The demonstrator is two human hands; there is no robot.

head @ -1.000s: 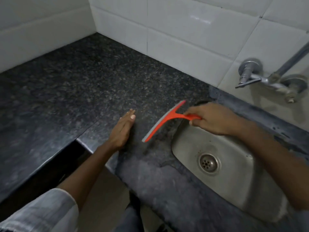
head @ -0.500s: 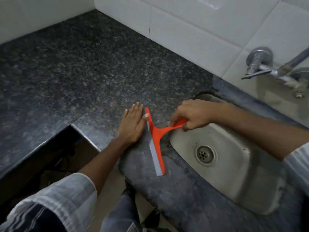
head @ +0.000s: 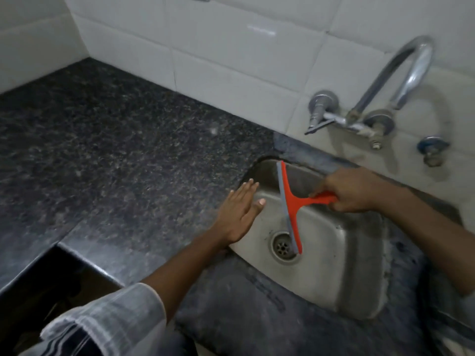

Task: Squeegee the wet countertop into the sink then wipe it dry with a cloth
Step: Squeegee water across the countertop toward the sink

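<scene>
Orange squeegee (head: 291,205) in right grip (head: 350,192), seemingly tight.

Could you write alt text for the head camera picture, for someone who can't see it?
A person's right hand holds an orange squeegee over a steel sink, its blade above the drain. The left hand lies open at the sink's edge on a dark speckled countertop; a tap juts from the white tiled wall.

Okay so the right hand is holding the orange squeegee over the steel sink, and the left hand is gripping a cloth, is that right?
Not quite. In the head view the left hand holds no cloth: it lies open and flat at the steel sink's left edge. The right hand does hold the orange squeegee over the sink.
</scene>
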